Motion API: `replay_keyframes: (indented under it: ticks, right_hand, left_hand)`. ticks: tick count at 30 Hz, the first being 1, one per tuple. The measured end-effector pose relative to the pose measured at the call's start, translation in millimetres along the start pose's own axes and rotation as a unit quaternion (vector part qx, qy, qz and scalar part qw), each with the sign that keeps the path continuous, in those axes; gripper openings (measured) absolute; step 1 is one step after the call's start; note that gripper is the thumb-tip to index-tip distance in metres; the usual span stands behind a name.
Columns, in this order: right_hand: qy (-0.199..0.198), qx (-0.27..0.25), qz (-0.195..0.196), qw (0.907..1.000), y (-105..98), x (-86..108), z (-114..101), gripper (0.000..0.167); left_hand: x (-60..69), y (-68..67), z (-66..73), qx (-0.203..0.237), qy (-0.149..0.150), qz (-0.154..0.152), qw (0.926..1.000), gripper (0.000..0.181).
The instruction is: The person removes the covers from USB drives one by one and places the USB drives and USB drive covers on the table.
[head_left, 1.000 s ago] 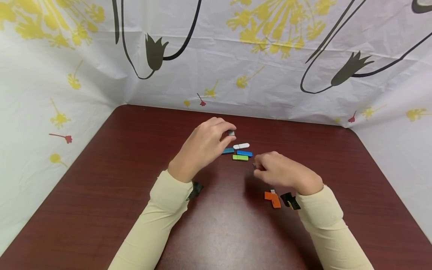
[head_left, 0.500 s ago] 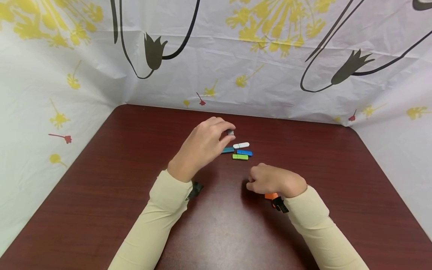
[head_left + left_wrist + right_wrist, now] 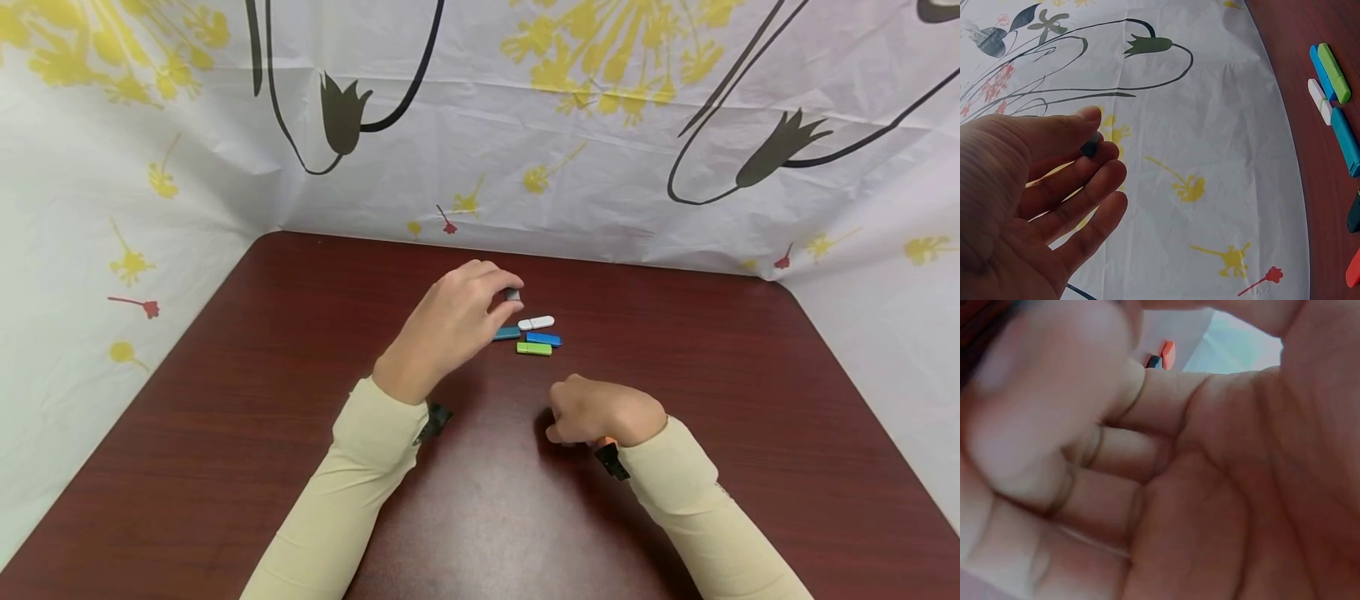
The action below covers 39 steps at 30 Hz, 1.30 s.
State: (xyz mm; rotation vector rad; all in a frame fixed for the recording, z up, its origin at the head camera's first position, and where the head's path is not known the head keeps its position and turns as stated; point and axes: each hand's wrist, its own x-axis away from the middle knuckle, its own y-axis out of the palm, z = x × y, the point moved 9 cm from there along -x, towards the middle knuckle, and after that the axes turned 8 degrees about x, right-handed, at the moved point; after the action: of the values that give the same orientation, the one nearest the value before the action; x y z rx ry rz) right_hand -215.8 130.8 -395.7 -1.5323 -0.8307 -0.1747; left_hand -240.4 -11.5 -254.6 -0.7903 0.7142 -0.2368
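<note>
My left hand (image 3: 448, 329) is raised over the table, pinching a small grey-looking piece (image 3: 513, 294) between thumb and fingers. In the left wrist view that piece (image 3: 1089, 147) looks dark teal. Beside this hand lie small stick-shaped items: teal (image 3: 507, 333), white (image 3: 536, 322), blue (image 3: 543, 339) and lime green (image 3: 534, 349). Low over the table, nearer the front, my right hand (image 3: 603, 411) has its fingers curled. Its fingertips are mostly hidden, so whether they grip anything cannot be told. An orange item (image 3: 608, 440) is partly covered by the right hand.
The dark red table (image 3: 225, 400) is bounded by a patterned white sheet (image 3: 420, 167) at the back and sides. Black devices sit at the left wrist (image 3: 434, 422) and right wrist (image 3: 612, 461). A red item (image 3: 1354, 269) shows at the left wrist view's edge.
My right hand has come down toward the front and slightly left, away from the coloured sticks, covering more of the orange item. The left hand stays where it was, still pinching its piece.
</note>
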Motion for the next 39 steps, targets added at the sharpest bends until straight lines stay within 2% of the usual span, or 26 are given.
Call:
replay_keyframes:
  ticks: [5,10,20,26,29,31,35,39]
  right_hand:
    - [0.036,-0.01,-0.017,0.9992,5.3,0.2,2.4,0.039]
    - [0.046,-0.011,-0.019,0.9987,6.6,-0.5,3.4,0.033]
    - [0.036,-0.007,-0.017,0.9992,6.9,-0.7,1.7,0.033]
    - [-0.014,-0.018,-0.01,0.9997,-3.1,6.2,-0.7,0.042]
    - [-0.032,-0.036,0.006,0.9988,-14.8,13.1,3.3,0.046]
    - [-0.046,-0.043,0.026,0.9977,-24.6,18.0,6.7,0.043]
    - [-0.074,-0.034,0.095,0.9922,-48.2,28.7,14.0,0.026]
    - [-0.083,-0.008,0.185,0.9791,-72.9,41.3,21.6,0.015]
  left_hand:
    - [0.4,-1.0,0.5,-0.003,0.004,0.005,1.0,0.022]
    - [0.4,-0.7,0.6,-0.001,0.002,0.002,1.0,0.022]
    - [0.2,0.2,-0.2,-0.002,-0.001,-0.001,1.0,0.022]
    - [0.3,0.9,-0.1,-0.005,0.0,-0.003,1.0,0.022]
    - [0.0,2.4,0.5,-0.009,0.005,-0.004,0.9999,0.022]
    - [-0.3,3.2,1.2,-0.011,0.009,-0.005,0.9999,0.022]
    - [-0.4,6.4,2.9,-0.02,0.015,-0.01,0.9996,0.022]
    - [0.9,12.1,4.1,-0.021,0.017,-0.019,0.9995,0.023]
